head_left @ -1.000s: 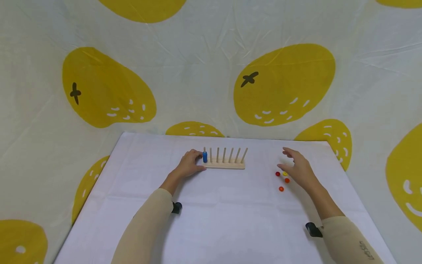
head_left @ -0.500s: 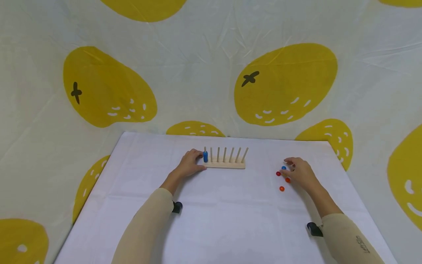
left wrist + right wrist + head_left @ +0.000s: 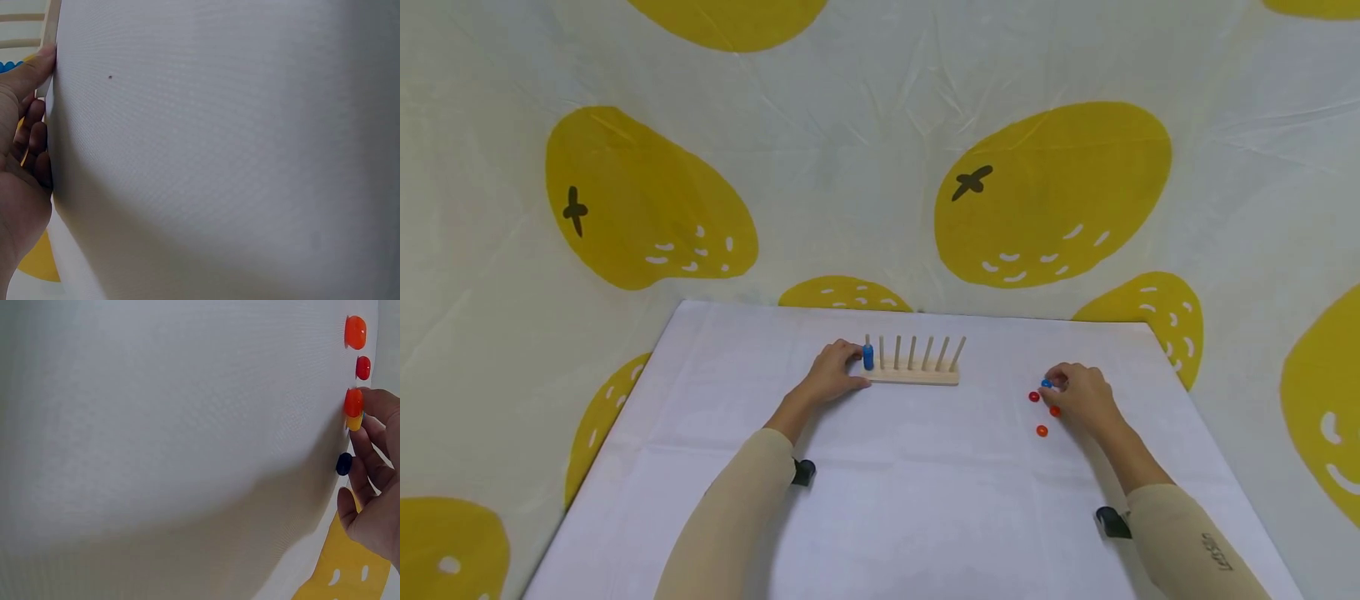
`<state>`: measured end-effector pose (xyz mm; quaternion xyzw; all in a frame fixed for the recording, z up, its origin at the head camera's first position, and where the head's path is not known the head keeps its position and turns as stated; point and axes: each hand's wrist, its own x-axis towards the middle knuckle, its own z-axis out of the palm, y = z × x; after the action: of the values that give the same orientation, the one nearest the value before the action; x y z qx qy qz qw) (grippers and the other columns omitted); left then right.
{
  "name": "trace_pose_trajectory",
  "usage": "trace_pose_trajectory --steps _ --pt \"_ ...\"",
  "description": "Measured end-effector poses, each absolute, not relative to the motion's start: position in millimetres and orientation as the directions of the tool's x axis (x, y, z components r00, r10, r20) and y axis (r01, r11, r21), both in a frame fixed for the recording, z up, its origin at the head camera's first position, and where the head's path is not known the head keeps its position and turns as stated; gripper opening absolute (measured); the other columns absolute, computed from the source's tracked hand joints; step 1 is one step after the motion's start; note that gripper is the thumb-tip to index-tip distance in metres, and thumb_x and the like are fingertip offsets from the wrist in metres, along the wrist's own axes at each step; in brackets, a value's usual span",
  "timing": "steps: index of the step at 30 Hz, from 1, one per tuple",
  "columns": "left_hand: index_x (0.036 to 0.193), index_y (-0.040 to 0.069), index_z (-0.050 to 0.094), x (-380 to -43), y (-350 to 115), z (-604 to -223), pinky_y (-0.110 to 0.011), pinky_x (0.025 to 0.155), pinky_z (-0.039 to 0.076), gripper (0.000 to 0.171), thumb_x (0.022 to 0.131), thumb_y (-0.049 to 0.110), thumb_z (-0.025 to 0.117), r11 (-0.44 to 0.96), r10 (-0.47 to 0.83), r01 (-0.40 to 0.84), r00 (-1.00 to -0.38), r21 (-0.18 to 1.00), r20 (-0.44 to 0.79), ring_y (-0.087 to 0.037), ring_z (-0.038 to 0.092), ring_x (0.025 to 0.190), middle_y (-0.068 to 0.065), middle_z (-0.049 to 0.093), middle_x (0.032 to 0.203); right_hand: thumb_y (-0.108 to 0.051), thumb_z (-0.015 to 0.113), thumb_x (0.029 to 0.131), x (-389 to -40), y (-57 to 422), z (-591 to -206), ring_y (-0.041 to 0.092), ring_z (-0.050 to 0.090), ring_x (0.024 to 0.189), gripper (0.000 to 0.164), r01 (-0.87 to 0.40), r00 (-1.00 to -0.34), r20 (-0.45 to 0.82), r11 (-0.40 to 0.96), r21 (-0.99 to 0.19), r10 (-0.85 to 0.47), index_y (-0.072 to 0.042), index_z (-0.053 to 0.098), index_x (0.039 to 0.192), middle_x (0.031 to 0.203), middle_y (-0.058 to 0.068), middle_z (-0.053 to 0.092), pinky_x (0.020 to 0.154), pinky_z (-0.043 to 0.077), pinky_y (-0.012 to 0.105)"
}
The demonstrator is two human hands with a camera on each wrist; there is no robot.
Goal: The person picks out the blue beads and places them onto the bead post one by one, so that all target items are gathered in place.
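Observation:
A wooden peg board (image 3: 917,377) stands towards the back of the table, and its leftmost peg carries stacked blue beads (image 3: 868,357). My left hand (image 3: 831,372) grips the board's left end, thumb along the front edge and fingers behind. Right of the board, my right hand (image 3: 1084,396) pinches a blue bead (image 3: 1046,383) between thumb and forefinger, low at the table. A red bead (image 3: 1033,397) and orange beads (image 3: 1042,431) lie close by. In the right wrist view a yellow bead (image 3: 355,422) and a dark bead (image 3: 344,464) sit near the fingers; the pinched bead is mostly hidden there.
White cloth covers the table (image 3: 895,500). Behind it hangs a pale curtain (image 3: 850,167) with large yellow fruit prints. The board's other upright pegs (image 3: 912,353) are bare. A black wrist camera (image 3: 1112,522) sits at my right cuff.
My right hand has lowered to the beads, and its thumb and forefinger have closed on the blue bead. The yellow bead has gone out of sight in the head view. My left hand stays put.

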<state>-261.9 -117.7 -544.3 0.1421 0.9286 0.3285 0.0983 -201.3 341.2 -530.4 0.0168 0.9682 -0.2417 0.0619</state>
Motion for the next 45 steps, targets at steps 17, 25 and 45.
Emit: trace_pose_trajectory --steps 17,25,45 --pt "0.14 0.006 0.061 -264 -117 -546 -0.043 0.11 0.043 0.064 0.085 0.028 0.087 0.743 0.325 0.188 -0.94 0.642 -0.101 -0.028 0.052 0.12 -0.01 0.06 0.131 -0.023 0.073 0.096 -202 342 -533 0.034 0.052 0.099 0.028 0.038 -0.994 -0.107 0.882 -0.469 -0.014 -0.002 0.07 0.115 0.101 0.016 0.068 0.085 0.056 0.048" --pt "0.139 0.007 0.062 -264 -116 -547 -0.044 0.111 0.042 0.062 0.086 0.029 0.086 0.75 0.325 0.194 -0.941 0.633 -0.097 -0.028 0.053 0.122 -0.009 0.061 0.131 -0.025 0.073 0.096 -201 343 -531 0.034 0.049 0.104 0.029 0.044 -0.995 -0.099 0.872 -0.487 -0.005 -0.004 0.07 0.115 0.103 0.015 0.065 0.082 0.053 0.044" --pt "0.138 0.006 0.062 -261 -118 -548 -0.045 0.109 0.043 0.061 0.086 0.028 0.086 0.75 0.33 0.218 -0.942 0.625 -0.067 -0.029 0.053 0.12 -0.01 0.061 0.129 -0.012 0.075 0.095 -202 321 -507 0.037 0.058 0.1 0.023 -0.167 -0.982 0.162 0.832 -0.529 -0.094 -0.002 0.069 0.114 0.102 0.017 0.073 0.084 0.048 0.048"
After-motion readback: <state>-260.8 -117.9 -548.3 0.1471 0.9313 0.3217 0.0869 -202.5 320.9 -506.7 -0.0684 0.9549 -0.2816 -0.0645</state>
